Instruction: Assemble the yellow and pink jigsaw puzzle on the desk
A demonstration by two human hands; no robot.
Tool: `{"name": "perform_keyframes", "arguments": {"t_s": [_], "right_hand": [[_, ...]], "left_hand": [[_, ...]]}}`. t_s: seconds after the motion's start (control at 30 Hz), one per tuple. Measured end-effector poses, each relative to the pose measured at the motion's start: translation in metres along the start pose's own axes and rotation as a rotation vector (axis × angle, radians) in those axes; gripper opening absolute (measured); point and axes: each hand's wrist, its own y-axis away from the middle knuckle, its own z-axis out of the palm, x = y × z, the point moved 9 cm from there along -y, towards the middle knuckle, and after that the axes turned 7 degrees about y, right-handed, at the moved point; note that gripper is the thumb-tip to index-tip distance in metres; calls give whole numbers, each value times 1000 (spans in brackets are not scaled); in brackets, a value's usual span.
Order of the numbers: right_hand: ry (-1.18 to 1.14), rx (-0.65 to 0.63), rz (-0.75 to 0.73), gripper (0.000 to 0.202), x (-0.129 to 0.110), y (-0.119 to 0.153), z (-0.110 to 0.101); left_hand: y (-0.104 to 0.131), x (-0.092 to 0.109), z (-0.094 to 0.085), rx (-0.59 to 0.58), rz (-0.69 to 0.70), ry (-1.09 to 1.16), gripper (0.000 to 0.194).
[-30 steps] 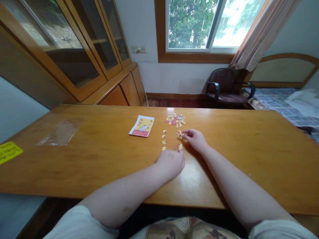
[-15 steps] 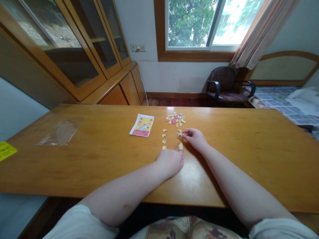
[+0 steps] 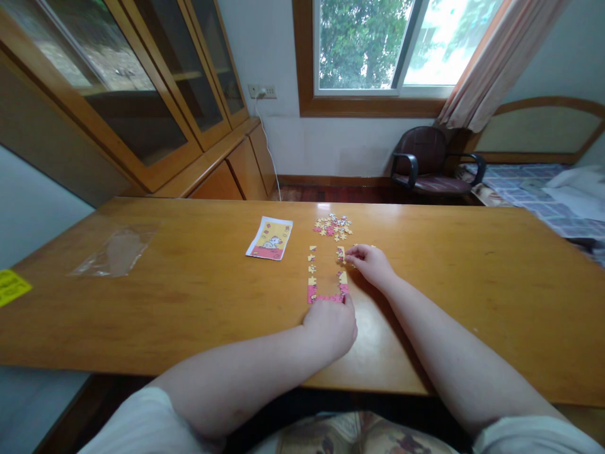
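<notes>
Small yellow and pink jigsaw pieces lie on the table in an incomplete rectangular outline. Its left side is a column of yellow pieces [image 3: 312,268], leading down to a pink corner piece [image 3: 311,294]. My left hand [image 3: 331,323] is closed at the pink bottom edge, a fingertip on the puzzle pieces at the lower right corner; its other fingers are curled from sight. Above that corner stands a yellow piece [image 3: 343,277]. My right hand [image 3: 371,261] rests to the right, thumb and fingers closed at a yellow puzzle piece [image 3: 341,253] in the upper right side.
Loose pieces [image 3: 333,227] lie in a pile beyond the outline. To its left is a picture card [image 3: 270,238] with a white animal. Farther left lie a clear plastic bag [image 3: 116,252] and a yellow label [image 3: 14,286]. A chair [image 3: 420,157] stands beyond the table [image 3: 212,302].
My left hand has slid down and slightly right, uncovering the pink pieces of the bottom edge and lower left corner. My right hand stays almost in place at the upper right piece.
</notes>
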Motion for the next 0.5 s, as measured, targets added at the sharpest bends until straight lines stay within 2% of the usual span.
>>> {"name": "perform_keyframes", "arguments": {"t_s": [0.5], "right_hand": [[-44,-4,28,17,1,1,1]], "left_hand": [[-4,-6,0,-10,-21,7,59]]}}
